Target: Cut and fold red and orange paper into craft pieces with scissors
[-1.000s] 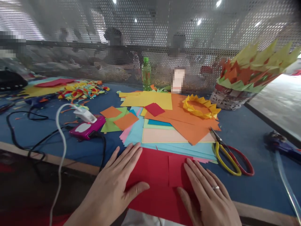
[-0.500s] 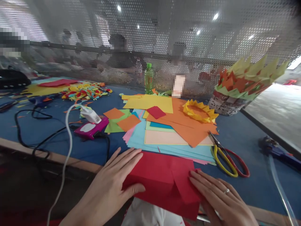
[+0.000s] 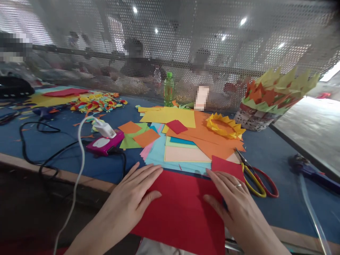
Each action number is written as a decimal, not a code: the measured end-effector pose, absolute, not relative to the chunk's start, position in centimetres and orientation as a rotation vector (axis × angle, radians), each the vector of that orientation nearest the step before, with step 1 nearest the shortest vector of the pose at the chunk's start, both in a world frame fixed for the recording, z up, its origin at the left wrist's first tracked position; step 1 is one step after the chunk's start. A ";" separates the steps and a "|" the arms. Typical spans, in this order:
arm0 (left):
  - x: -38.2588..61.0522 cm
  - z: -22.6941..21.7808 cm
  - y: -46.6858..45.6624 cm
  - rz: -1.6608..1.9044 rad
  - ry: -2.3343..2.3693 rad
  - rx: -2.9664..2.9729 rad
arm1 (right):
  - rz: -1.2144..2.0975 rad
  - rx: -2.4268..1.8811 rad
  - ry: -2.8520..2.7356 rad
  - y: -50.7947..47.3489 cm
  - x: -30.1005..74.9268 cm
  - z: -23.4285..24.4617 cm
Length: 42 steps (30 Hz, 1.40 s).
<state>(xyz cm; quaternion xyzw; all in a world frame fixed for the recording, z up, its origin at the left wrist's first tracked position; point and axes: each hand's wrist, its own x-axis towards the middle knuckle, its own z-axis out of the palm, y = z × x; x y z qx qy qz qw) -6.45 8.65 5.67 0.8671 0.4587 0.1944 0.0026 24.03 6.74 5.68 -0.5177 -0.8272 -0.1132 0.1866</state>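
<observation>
Your left hand (image 3: 132,193) lies flat on the left part of the red sheet (image 3: 180,212), palm down. Its fingers are stretched forward and close together, and the thumb is swung out to the right across the paper. Your right hand (image 3: 233,203) rests palm down on the right part of the same sheet, fingers straight and a little fanned, with a ring on one of them. Neither hand pinches anything; both press down.

The red sheet sits at the near edge of the blue table (image 3: 53,145), right in front of you, and its near edge hangs over the table's rim. It spans the gap between your two hands and runs under both palms.

A small red square (image 3: 228,165) lies just past your right fingertips. Its near edge is hidden by those fingers, so you cannot tell whether they press on it.

Just to the right of that hand lie the scissors (image 3: 256,177), with one yellow and one red handle. Beyond the sheet is a loose stack of coloured paper (image 3: 186,141), and a yellow paper ring (image 3: 224,125) sits on its far right. To the left, near your left hand, a pink device (image 3: 105,146) has a white plug (image 3: 105,130) resting on it.
</observation>
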 end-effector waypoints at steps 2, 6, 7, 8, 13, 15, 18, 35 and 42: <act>-6.4 5.7 8.8 0.620 1.421 2.712 | -0.304 -1.448 -2.361 6.5 23.8 5.8; -6.4 5.9 9.2 0.651 1.387 2.687 | -0.279 -1.499 -2.349 6.6 24.0 6.1; -6.4 6.1 9.3 0.645 1.384 2.677 | -0.254 -1.512 -2.352 6.7 24.0 6.1; -6.4 6.2 9.5 0.635 1.382 2.668 | -0.217 -1.532 -2.354 6.8 24.1 6.2; -5.9 7.5 9.8 0.588 1.397 2.603 | 0.018 -1.590 -2.273 7.2 24.0 6.7; -5.7 8.0 9.9 0.618 1.414 2.567 | 0.102 -1.555 -2.231 7.1 24.0 6.9; -5.9 8.6 10.3 0.666 1.434 2.513 | 0.254 -1.545 -2.165 6.9 24.1 7.4; -6.0 7.9 5.6 1.045 1.038 2.603 | -0.181 -1.088 -2.167 1.9 26.6 7.2; -6.2 4.9 5.7 0.867 1.104 2.580 | -0.097 -1.130 -2.269 2.3 27.3 4.9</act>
